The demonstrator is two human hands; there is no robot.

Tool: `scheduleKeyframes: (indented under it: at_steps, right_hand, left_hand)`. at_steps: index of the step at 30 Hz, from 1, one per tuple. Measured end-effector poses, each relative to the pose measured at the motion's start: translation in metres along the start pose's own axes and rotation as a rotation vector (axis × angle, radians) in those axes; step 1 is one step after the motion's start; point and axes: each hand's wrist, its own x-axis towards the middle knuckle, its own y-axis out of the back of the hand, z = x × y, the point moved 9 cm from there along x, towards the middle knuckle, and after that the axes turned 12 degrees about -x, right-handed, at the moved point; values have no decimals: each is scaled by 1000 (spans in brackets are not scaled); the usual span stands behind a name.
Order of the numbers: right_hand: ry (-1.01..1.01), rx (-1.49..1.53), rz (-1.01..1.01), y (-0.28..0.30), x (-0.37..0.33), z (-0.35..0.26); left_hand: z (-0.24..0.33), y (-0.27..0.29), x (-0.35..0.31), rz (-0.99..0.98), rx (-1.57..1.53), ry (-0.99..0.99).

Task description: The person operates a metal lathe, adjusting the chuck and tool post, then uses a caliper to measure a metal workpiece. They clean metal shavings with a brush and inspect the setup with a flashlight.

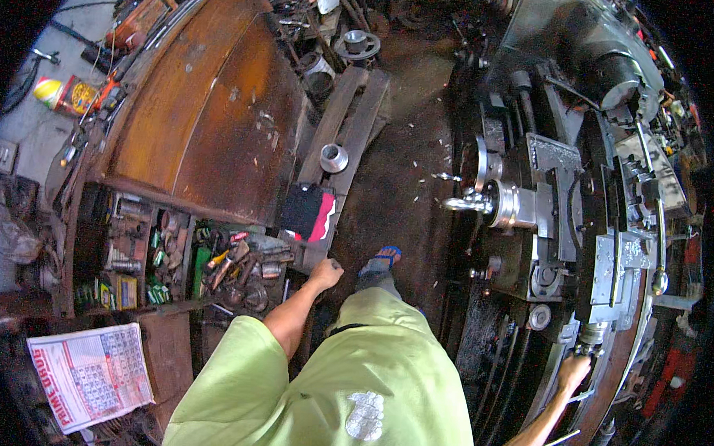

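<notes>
Beside the right side of the lathe (555, 202), my right hand (575, 371) is closed around a small round metal handle (592, 336) at the near end of a slide. The fingers hide part of that handle. My left hand (326, 275) hangs by my left side with its fingers curled in. A small dark patch shows at its fingertips, but I cannot make out what it is. Left of the lathe bed, a shiny crank handle (469, 203) juts out over the aisle, apart from both hands.
A wooden bench (346, 120) on the left bears a metal ring (333, 158) and a folded black and pink cloth (310, 213). Shelves of loose tools (241, 270) stand near my left arm. A paper calendar (92, 375) hangs lower left. Metal chips (421, 176) lie on the floor.
</notes>
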Motion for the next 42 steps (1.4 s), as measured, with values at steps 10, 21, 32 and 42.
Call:
scheduleKeyframes:
  at_steps: [10, 21, 32, 42]
  right_hand:
    - [99, 70, 25, -1, -2, 0]
    - [-85, 162, 21, -2, 4, 26]
    - [-129, -38, 11, -10, 1, 47]
    - [-209, -246, -118, -10, 34, 86]
  left_hand:
    - [-130, -21, -97, -29, 23, 320]
    - [-189, -26, -151, -16, 3, 368]
    - [-201, 142, -103, 410, 211, 557]
    - [-275, 303, -47, 432, 443, 575]
